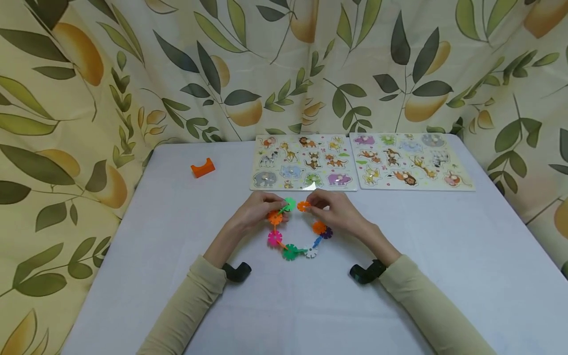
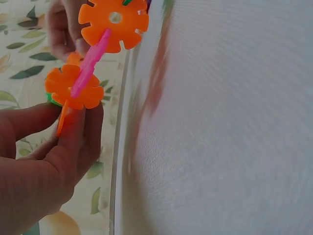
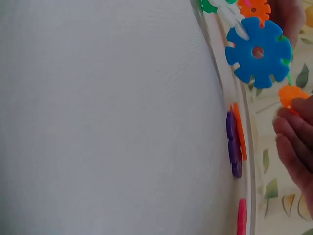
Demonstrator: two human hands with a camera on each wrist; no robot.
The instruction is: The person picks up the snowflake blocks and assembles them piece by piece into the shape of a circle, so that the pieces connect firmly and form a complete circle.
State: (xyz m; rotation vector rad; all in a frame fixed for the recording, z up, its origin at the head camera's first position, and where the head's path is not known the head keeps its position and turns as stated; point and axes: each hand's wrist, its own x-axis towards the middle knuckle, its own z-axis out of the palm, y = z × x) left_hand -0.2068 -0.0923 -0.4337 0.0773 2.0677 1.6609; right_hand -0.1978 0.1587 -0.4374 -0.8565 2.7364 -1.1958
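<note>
A curved chain of notched plastic flower discs hangs from my left hand (image 1: 259, 209), which pinches it near an orange disc (image 1: 275, 217). A light green disc (image 1: 290, 204) sticks out past those fingertips. Along the chain come a pink disc (image 1: 274, 239), a green disc (image 1: 290, 252), a white disc (image 1: 311, 253) and a blue disc (image 3: 258, 52) at its other end. My right hand (image 1: 337, 209) pinches a separate orange disc (image 1: 303, 206) by its edge, close beside the light green one with a small gap between.
A loose purple disc (image 3: 233, 139) and an orange disc (image 3: 240, 129) lie on the white-covered table below my right hand, with a pink piece (image 3: 242, 216) nearby. Two animal puzzle boards (image 1: 303, 162) (image 1: 410, 161) lie at the back. An orange notched block (image 1: 203, 168) sits back left.
</note>
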